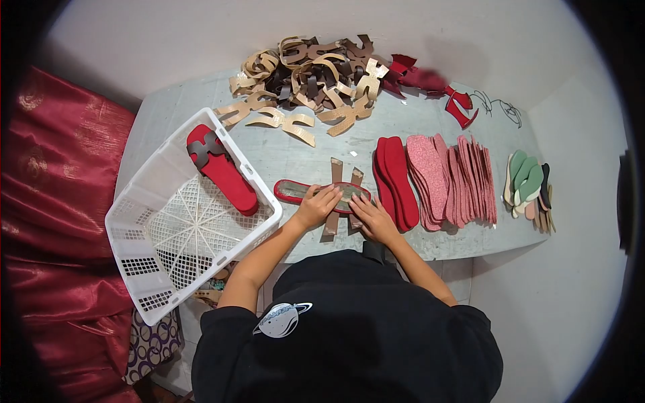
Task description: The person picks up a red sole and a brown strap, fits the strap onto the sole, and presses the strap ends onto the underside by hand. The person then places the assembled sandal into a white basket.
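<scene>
Soft, fairly bright light falls evenly from above on the pale grey worktop (282,158), leaving only faint, short shadows beneath the left hand (317,205) and right hand (371,217), both sharp at the centre. The wide lens bows the worktop's edges and closes the frame in a dark round vignette. The red strap pieces (422,79) at the far edge look smeared; the crimson satin cloth (54,201) carries a dull sheen.

Grey worktable (282,158) in front of me, scuffed top, set agst plain white wall (168,40). Shiny red drape (60,201) on my left, circle-print cloth (151,342) below it. Pale floor (557,282) to my right. Even light, soft shadows.
</scene>
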`<state>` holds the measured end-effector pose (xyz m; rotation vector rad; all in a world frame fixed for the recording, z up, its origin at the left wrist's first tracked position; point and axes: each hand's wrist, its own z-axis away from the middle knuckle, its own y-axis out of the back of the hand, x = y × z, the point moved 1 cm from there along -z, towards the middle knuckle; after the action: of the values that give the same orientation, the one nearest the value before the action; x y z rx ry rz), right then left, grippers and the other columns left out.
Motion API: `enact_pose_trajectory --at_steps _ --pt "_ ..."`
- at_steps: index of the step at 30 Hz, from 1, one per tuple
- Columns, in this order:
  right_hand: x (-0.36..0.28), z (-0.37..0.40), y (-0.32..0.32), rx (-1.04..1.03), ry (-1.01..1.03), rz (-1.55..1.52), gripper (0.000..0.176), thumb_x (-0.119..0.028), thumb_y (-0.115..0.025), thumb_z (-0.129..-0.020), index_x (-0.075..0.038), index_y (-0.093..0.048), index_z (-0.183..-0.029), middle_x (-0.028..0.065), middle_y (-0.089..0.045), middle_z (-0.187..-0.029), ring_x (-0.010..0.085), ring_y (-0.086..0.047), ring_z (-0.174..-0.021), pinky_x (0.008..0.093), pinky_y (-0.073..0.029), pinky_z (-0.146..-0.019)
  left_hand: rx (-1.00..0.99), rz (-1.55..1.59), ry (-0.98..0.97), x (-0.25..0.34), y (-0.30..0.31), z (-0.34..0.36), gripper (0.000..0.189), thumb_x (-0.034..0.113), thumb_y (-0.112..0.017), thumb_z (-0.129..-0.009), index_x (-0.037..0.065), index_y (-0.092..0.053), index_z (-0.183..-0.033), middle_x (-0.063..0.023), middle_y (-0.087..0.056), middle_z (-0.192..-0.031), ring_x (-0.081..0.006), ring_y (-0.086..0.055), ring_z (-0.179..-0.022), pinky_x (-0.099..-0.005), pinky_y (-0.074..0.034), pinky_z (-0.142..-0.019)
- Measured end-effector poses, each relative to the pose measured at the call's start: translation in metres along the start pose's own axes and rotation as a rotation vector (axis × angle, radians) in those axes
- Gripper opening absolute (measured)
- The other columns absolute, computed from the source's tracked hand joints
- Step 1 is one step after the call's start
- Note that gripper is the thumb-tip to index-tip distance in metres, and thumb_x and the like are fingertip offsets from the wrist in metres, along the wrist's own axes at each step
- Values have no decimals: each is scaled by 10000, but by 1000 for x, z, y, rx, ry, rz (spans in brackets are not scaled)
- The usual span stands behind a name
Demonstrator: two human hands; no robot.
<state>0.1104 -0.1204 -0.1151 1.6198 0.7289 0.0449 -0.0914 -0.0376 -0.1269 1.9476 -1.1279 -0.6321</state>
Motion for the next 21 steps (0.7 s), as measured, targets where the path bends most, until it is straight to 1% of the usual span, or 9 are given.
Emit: enact_pose_trajectory --at_steps 4,7,11,13,21 --pt "-3 0 -13 52 -16 110 646 -43 -554 -728 -114 -368 -1342 72 -375 -1388 252 -376 -1267 496 -228 -1052 -15 27 34 2 -1 2 300 144 -533 -772 77 -601 -1057 -38 -613 -1091 -143 -562 -1045 -365 -312 -912" --pt "-5 2 -20 97 -40 140 626 -30 -541 -732 -124 -389 -1332 65 -390 -1379 235 -388 -1261 514 -227 -1044 -20 57 62 4 -2 5 318 124 -549 -753 84 -596 -1065 -34 -603 -1104 -149 -555 -1050 -370 -312 -904" --pt "-7 2 -25 144 -64 163 602 -38 -541 -737 -131 -413 -1318 50 -406 -1370 215 -401 -1253 528 -223 -1039 -46 103 114 6 -2 4 355 100 -564 -729 98 -585 -1083 -27 -587 -1110 -158 -541 -1055 -378 -316 -880" --pt "-7 3 -26 175 -73 181 569 -51 -542 -744 -134 -444 -1298 37 -436 -1348 196 -419 -1240 528 -222 -1038 -52 121 123 5 -3 5 366 93 -566 -723 102 -581 -1088 -25 -582 -1109 -161 -536 -1056 -380 -317 -871" --pt "-12 1 -24 195 -107 157 485 -65 -539 -783 -139 -489 -1260 24 -476 -1313 182 -445 -1216 538 -205 -1039 -82 250 183 4 2 2 361 60 -581 -709 100 -574 -1068 -25 -555 -1111 -175 -522 -1020 -395 -315 -850"
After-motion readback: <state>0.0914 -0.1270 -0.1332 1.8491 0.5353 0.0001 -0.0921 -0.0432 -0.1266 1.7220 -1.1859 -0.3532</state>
